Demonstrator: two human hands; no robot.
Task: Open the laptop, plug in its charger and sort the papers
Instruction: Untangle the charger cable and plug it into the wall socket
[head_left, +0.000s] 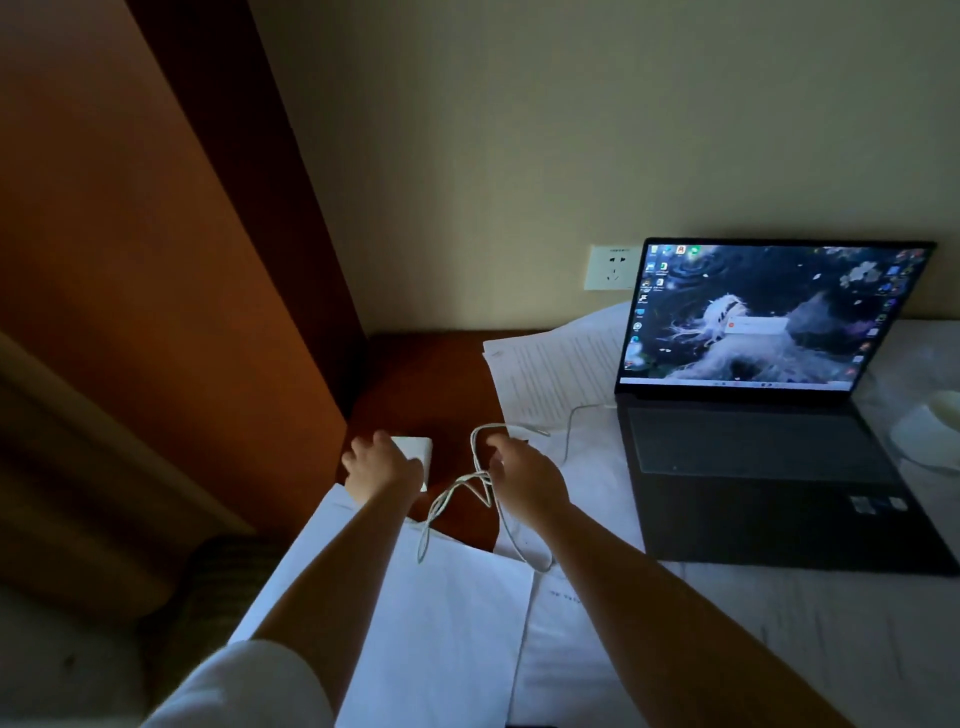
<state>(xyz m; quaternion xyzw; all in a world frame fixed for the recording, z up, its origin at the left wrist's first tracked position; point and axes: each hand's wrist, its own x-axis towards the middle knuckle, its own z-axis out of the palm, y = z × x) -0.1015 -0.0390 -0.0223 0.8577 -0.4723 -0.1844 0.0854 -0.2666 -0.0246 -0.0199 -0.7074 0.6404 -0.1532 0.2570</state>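
The dark laptop (769, 447) stands open on the right, its screen lit. A thin white cable (574, 421) runs from its left side across the papers. My left hand (382, 465) grips the white charger brick (415, 449) on the brown table. My right hand (524, 480) holds tangled loops of the cable (457, 499) just to the right of the brick. Printed papers (550, 374) lie left of the laptop. Blank sheets (441, 613) lie under my forearms.
A white wall socket (613, 267) sits on the wall just left of the screen. The brown table (431, 384) meets a wooden panel (156, 260) on the left. White objects (930, 431) lie right of the laptop.
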